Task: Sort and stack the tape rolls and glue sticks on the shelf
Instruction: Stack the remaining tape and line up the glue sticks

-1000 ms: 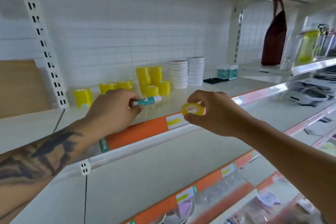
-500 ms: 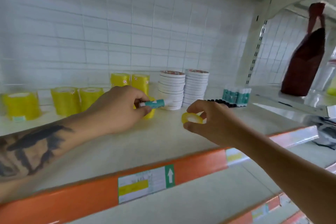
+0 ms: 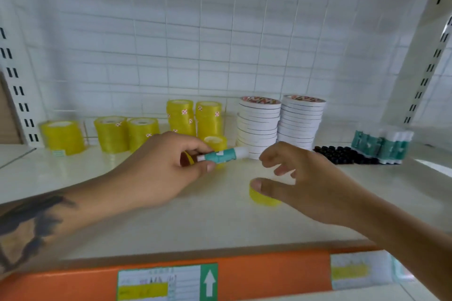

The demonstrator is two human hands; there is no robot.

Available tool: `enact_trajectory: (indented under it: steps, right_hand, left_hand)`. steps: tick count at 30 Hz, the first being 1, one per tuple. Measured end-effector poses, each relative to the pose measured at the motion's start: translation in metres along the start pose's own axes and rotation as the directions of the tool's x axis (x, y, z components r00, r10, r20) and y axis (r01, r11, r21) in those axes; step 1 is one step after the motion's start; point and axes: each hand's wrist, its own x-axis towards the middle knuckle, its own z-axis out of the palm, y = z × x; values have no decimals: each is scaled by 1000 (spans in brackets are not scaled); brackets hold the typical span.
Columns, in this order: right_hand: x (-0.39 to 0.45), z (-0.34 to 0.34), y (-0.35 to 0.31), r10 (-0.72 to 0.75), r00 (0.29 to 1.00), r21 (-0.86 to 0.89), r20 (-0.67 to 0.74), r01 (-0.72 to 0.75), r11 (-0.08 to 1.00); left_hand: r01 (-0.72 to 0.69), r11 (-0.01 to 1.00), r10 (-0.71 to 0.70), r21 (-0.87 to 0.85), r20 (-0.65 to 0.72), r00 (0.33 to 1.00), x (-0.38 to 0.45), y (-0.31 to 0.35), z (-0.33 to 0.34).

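My left hand (image 3: pixel 159 168) gripped a glue stick (image 3: pixel 223 155), pinched between thumb and curled fingers, with its teal body and white cap pointing right, held level just above the shelf (image 3: pixel 122 222). My right hand (image 3: pixel 305 186) hung over a small yellow tape roll (image 3: pixel 263 197) that lay flat on the shelf; the thumb touched the roll's near rim, while the other fingers were loosely bent above it and spread apart, closed on nothing, so I counted that hand as open. Behind the left hand I saw more yellow tape: one wide roll (image 3: pixel 63 137) far left, a pair of rolls (image 3: pixel 127 133) beside it, then two taller stacks (image 3: pixel 194 117) with a single short roll (image 3: pixel 216 143) in front of them, partly hidden by the glue stick. To the right of those stood two tall stacks of white tape (image 3: pixel 281 124), close together against the tiled back wall (image 3: pixel 220 44). Further right lay a block of small black items (image 3: pixel 342 155), too blurred for me to identify, and past it a standing group of teal-and-white glue sticks (image 3: pixel 381 144). An orange price strip (image 3: pixel 269 273) with paper labels ran along the shelf's front edge.
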Motion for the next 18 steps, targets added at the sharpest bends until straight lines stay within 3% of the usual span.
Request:
enact_trajectory:
  steps: [4, 7, 10, 13, 16, 18]
  right_hand:
    - [9, -17, -14, -13, 992, 405, -126, 64, 912]
    - [9, -41, -11, 1, 957, 523, -291, 158, 838]
    - [5, -73, 11, -3, 926, 494, -377, 204, 845]
    - [4, -106, 44, -3, 900, 425, -437, 210, 880]
    - [5, -134, 86, -41, 840, 253, -541, 209, 945]
    - [5, -147, 116, -108, 792, 53, -601, 174, 983]
  left_hand:
    - [6, 990, -14, -140, -55, 998, 8, 29, 11]
    - [-11, 969, -8, -247, -78, 997, 21, 63, 28]
    - [-27, 949, 6, -315, -67, 998, 43, 102, 54]
    - [-35, 963, 33, -267, -14, 999, 70, 139, 87]
    - [-10, 997, 22, -80, 140, 990, 95, 163, 121]
    - [-69, 986, 31, 152, 241, 970, 106, 171, 146]
